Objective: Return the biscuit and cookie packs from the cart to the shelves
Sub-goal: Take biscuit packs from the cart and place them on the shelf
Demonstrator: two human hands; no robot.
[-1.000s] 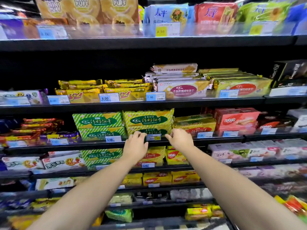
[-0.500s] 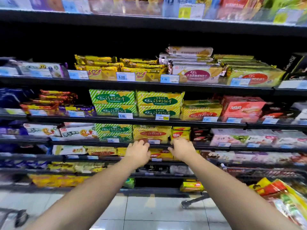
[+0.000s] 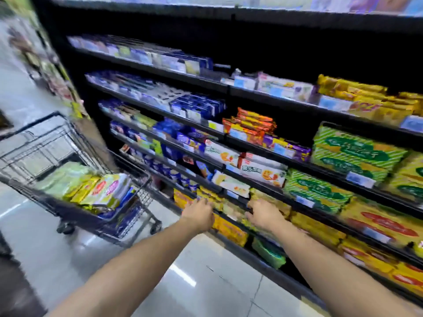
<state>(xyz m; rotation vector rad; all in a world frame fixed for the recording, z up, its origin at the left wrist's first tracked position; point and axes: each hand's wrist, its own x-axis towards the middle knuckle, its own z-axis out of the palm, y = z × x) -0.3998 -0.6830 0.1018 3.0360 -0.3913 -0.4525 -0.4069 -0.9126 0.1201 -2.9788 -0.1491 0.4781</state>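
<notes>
the wire cart (image 3: pixel 45 145) stands on the left, on the floor beside the shelves (image 3: pixel 251 42). in it lies a heap of biscuit packs (image 3: pixel 103 191), pale green, yellow and white, piled toward its near end. right of the cart, the left hand (image 3: pixel 199 213) reaches to a low shelf edge, fingers loosely straight and holding nothing. just beside it, the right hand (image 3: pixel 265 216) has its fingers spread at the same shelf. blur hides whether either one touches the yellow packs (image 3: pixel 231 227) there. far right, the shelves hold stacked green striped packs (image 3: pixel 352 152).
</notes>
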